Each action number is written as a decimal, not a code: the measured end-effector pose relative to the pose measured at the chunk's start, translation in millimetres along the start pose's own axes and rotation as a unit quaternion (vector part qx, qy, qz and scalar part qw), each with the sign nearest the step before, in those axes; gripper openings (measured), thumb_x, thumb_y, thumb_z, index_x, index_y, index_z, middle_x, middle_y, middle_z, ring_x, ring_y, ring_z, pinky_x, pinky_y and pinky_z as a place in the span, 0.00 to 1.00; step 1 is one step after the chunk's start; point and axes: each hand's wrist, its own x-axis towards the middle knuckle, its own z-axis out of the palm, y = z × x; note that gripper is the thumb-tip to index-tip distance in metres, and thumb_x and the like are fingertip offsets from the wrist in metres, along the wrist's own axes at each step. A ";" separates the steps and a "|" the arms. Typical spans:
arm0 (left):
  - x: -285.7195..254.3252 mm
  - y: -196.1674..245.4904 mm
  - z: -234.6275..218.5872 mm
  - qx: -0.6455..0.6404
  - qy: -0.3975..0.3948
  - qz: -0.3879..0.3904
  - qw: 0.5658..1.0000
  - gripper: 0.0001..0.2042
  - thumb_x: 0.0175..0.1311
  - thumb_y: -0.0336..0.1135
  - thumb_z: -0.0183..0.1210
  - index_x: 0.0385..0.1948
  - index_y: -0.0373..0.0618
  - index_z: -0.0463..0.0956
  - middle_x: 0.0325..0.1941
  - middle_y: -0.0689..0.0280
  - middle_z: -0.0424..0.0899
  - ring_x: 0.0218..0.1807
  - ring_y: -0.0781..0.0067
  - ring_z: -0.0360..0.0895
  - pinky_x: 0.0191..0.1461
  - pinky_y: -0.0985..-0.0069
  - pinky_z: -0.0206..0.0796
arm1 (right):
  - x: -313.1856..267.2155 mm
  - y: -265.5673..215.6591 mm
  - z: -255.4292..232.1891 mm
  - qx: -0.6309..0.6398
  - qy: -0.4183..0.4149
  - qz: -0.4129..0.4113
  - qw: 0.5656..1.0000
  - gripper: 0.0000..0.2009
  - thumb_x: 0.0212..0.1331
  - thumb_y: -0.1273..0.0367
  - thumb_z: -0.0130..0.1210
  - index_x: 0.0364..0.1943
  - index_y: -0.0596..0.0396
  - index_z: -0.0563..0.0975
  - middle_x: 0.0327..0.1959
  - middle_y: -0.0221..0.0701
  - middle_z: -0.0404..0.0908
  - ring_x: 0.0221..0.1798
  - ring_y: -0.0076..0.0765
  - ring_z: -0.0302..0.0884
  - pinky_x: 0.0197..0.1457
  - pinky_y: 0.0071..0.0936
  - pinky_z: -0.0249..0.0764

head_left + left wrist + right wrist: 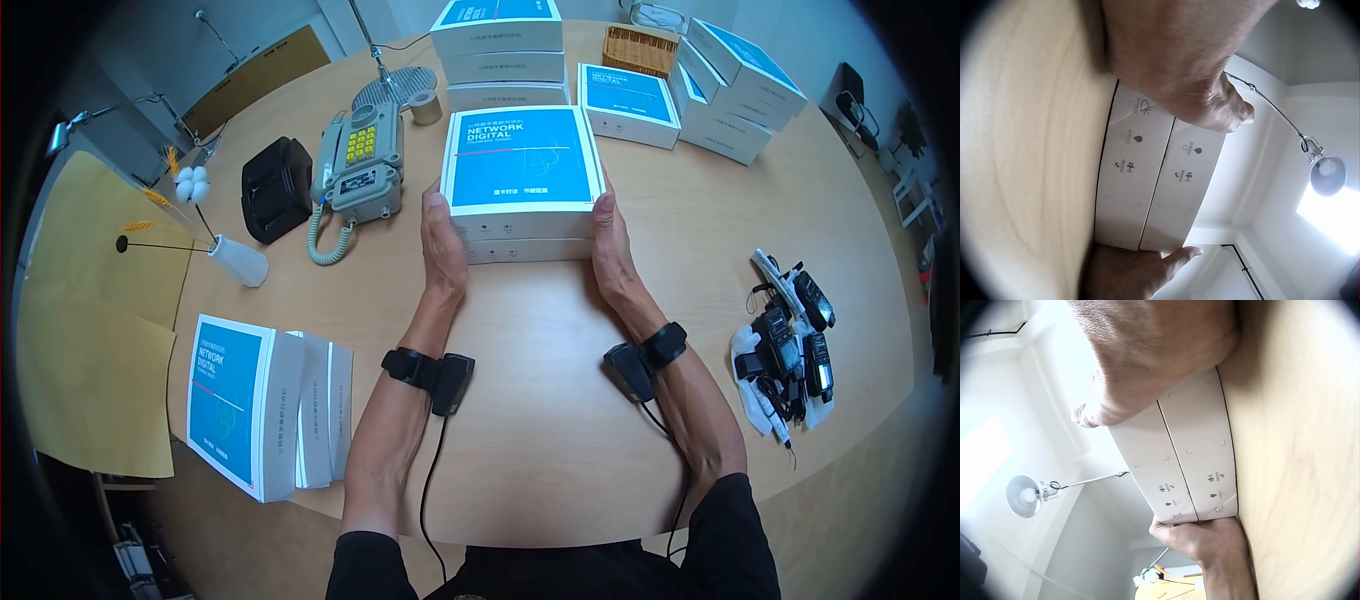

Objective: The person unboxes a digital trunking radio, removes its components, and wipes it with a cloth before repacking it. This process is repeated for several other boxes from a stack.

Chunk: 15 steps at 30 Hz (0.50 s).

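Two white boxes stacked flat, the upper one a blue-topped NETWORK DIGITAL box (522, 160), stand on the table between both hands in the head view. My left hand (443, 240) grips the stack's left side, thumb up near the top edge. On the opposite side my right hand (612, 245) grips it in the same way. Most of the fingers are hidden along the box sides. In the left wrist view the front of the lower box (1124, 187) sits close over the wooden tabletop. The seam between the boxes also shows in the right wrist view.
Taller box stacks stand behind (505, 65) and at the back right (735, 95), near a wicker basket (640, 50). To the left are a telephone (362, 165), black case (277, 190), vase (240, 262) and upright boxes (245, 405). Several handheld radios (785, 345) lie right.
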 end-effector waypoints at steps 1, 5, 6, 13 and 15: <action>-0.4 0.7 0.1 0.000 0.001 -0.001 1.000 0.35 0.78 0.58 0.31 0.66 0.32 0.66 0.64 0.48 0.73 0.68 0.57 0.68 0.74 0.65 0.54 | -0.1 0.7 -0.3 -0.005 0.000 0.000 1.000 0.59 0.56 0.21 0.23 0.81 0.54 0.45 0.80 0.55 0.50 0.84 0.61 0.42 0.85 0.52 0.40; -1.7 5.1 0.8 0.007 0.001 0.002 1.000 0.34 0.78 0.57 0.32 0.66 0.32 0.66 0.64 0.49 0.73 0.68 0.58 0.68 0.74 0.65 0.54 | -1.1 2.8 0.0 -0.015 0.001 0.001 1.000 0.59 0.56 0.21 0.22 0.81 0.54 0.45 0.80 0.55 0.50 0.83 0.62 0.43 0.84 0.52 0.42; -2.4 6.5 0.8 0.010 0.000 0.003 1.000 0.34 0.78 0.57 0.32 0.66 0.32 0.65 0.64 0.49 0.73 0.68 0.58 0.68 0.73 0.65 0.54 | -1.7 3.0 0.3 -0.015 0.001 0.001 1.000 0.59 0.56 0.21 0.22 0.81 0.54 0.45 0.80 0.55 0.50 0.83 0.62 0.43 0.84 0.52 0.42; -2.1 7.0 0.3 0.017 -0.001 0.003 1.000 0.35 0.78 0.57 0.32 0.66 0.31 0.65 0.65 0.49 0.73 0.68 0.58 0.68 0.74 0.65 0.54 | -0.6 4.8 -0.4 -0.012 0.002 0.000 1.000 0.58 0.57 0.22 0.22 0.81 0.53 0.46 0.80 0.53 0.50 0.84 0.61 0.42 0.85 0.51 0.41; -2.0 7.0 -0.3 0.013 -0.004 0.003 1.000 0.34 0.78 0.57 0.32 0.66 0.31 0.65 0.65 0.48 0.72 0.69 0.58 0.67 0.74 0.65 0.54 | -1.4 5.0 -1.0 -0.010 0.000 -0.004 1.000 0.57 0.59 0.22 0.22 0.81 0.53 0.46 0.80 0.53 0.50 0.84 0.59 0.41 0.85 0.50 0.40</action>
